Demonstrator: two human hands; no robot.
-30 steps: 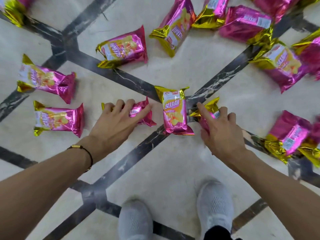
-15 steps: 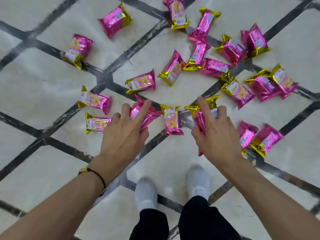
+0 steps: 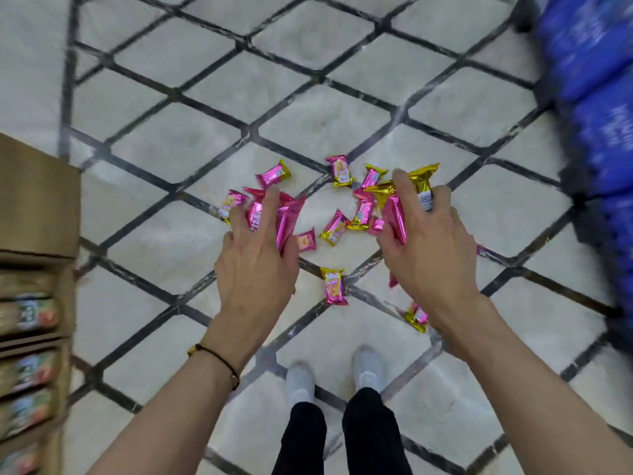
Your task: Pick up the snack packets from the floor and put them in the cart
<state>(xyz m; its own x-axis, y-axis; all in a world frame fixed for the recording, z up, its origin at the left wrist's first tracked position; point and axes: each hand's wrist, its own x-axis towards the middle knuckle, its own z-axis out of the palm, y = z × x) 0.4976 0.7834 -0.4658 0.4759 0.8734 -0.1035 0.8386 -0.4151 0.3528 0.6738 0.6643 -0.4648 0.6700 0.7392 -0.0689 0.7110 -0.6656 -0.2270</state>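
My left hand (image 3: 257,265) is raised well above the floor and grips a pink foil snack packet (image 3: 287,221). My right hand (image 3: 426,248) is also raised and holds a pink and gold snack packet (image 3: 397,207). Several more pink and gold packets lie scattered on the floor far below, among them one (image 3: 334,286) between my hands, one (image 3: 274,173) farther out and one (image 3: 416,317) by my right wrist. No cart is visible.
The floor is pale marble with dark diamond lines (image 3: 246,132). Cardboard boxes of packaged goods (image 3: 30,317) stand at the left edge. Stacked blue packs (image 3: 596,97) fill the right edge. My white shoes (image 3: 301,380) are below the hands.
I have stood up from the crouch, so the floor and packets look much smaller. Both hands have lifted their packets off the floor. Boxes and blue packs have come into view.
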